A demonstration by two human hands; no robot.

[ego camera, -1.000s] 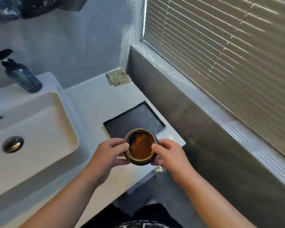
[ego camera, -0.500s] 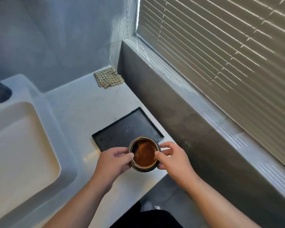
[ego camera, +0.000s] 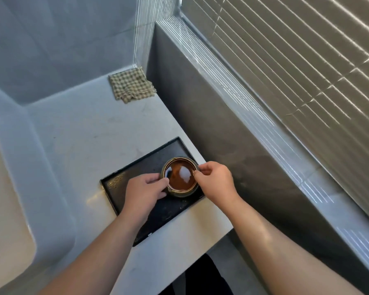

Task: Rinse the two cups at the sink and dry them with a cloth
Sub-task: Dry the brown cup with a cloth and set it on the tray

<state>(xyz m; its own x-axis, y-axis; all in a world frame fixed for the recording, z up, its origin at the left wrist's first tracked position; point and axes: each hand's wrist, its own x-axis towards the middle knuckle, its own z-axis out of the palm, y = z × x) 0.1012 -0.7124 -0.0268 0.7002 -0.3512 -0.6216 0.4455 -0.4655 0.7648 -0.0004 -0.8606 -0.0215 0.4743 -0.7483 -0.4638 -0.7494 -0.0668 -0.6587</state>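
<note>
Advancing over the black rectangular tray point(ego camera: 149, 165) is the round brown-glazed cup point(ego camera: 180, 177). Left hand point(ego camera: 144, 193) and right hand point(ego camera: 215, 182) are pinching its rim; slick glaze is risking slippage.

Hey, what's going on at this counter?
A person grips a brown-glazed cup with both hands at the black tray beside the sink: the left hand curls round its side, the right hand pinches its rim. Whether it rests on the tray is unclear. The checked cloth lies folded in the far corner, untouched.
</note>
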